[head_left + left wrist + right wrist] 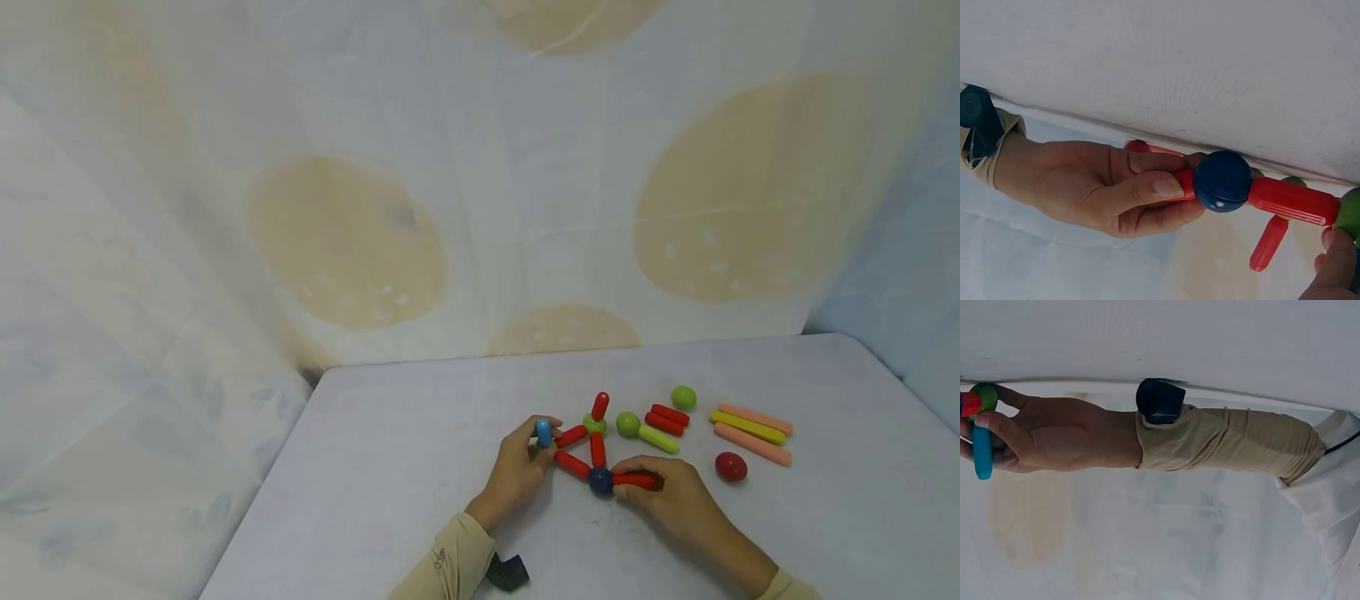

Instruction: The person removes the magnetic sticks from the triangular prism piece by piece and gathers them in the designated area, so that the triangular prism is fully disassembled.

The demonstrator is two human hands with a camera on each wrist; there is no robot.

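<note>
Left hand pinched blue rod upright onto frame's green ball; right hand gripped red rod by navy ball, steadying frame

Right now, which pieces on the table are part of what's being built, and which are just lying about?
In hand: left hand pinching blue stick; right hand holding red stick on dark blue ball; green hub ball.
Lying about: dark red ball, yellow stick, pink sticks, light green stick, far green ball.
</note>
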